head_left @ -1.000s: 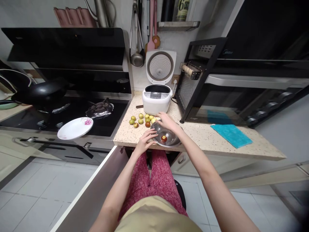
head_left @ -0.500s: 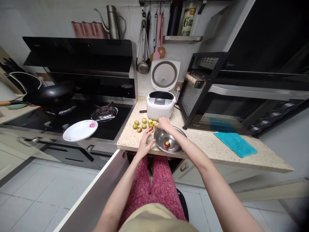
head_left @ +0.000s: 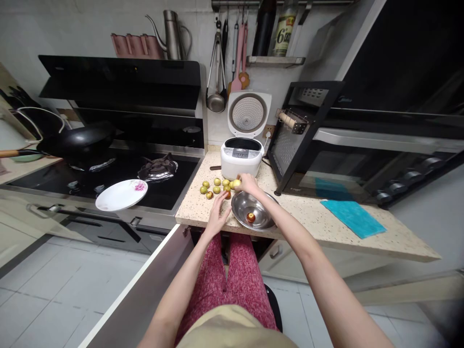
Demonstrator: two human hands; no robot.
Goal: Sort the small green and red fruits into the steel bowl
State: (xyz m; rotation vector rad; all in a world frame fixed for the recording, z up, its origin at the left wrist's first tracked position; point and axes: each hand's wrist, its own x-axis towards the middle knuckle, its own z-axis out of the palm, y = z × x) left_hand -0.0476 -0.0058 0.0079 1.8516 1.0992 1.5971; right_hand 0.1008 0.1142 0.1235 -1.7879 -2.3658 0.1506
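Observation:
A steel bowl (head_left: 261, 221) sits near the counter's front edge with one red fruit (head_left: 250, 217) inside. Behind it lie several small green and reddish fruits (head_left: 216, 186) on the speckled counter (head_left: 297, 212). My right hand (head_left: 248, 183) is at the back rim of the bowl, its fingers closed on a yellow-green fruit (head_left: 237, 183). My left hand (head_left: 218, 214) reaches beside the bowl's left rim, fingertips touching a reddish fruit (head_left: 227, 195); whether it grips the fruit is unclear.
A white rice cooker (head_left: 241, 155) stands open behind the fruits. A black oven (head_left: 362, 140) fills the right, with a teal cloth (head_left: 352, 217) before it. A flowered white plate (head_left: 121, 195) rests on the stove edge; a drawer (head_left: 145, 285) is open below.
My right hand moved from over the bowl back to the fruit pile and closed on a yellow-green fruit. My left hand left the bowl's rim and reached up to a reddish fruit.

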